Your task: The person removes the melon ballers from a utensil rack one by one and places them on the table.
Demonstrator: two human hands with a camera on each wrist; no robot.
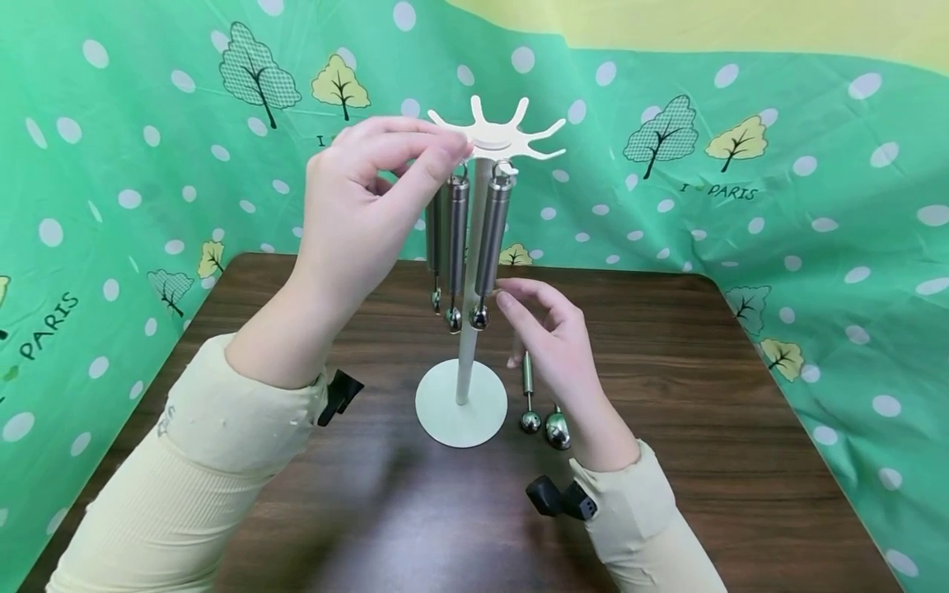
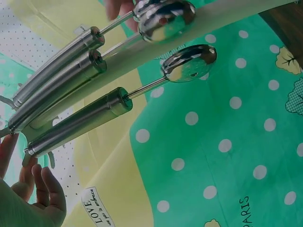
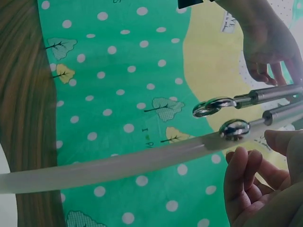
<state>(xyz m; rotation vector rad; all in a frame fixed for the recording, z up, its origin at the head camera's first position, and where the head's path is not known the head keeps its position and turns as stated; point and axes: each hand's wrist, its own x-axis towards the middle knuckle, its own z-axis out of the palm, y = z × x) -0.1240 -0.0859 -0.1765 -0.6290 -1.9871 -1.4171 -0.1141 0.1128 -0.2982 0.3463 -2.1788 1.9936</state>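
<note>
A white rack stands mid-table on a round base (image 1: 460, 405), with a thin pole and a star-shaped crown (image 1: 511, 136). Three steel-handled scoops (image 1: 492, 235) hang from the crown; the left wrist view shows their handles (image 2: 78, 123) and the right wrist view their bowls (image 3: 214, 107). My left hand (image 1: 455, 152) is raised and pinches the crown's left edge between thumb and forefinger. My right hand (image 1: 519, 306) sits lower, fingers loosely bent beside the bottom end of the rightmost hanging scoop, holding nothing (image 3: 255, 175). Whether it touches the scoop is unclear.
Two more steel scoops (image 1: 528, 395) (image 1: 558, 428) lie on the dark wood table (image 1: 704, 428) just right of the base, partly behind my right hand. Green polka-dot cloth (image 1: 815, 206) walls in the table at the back and both sides.
</note>
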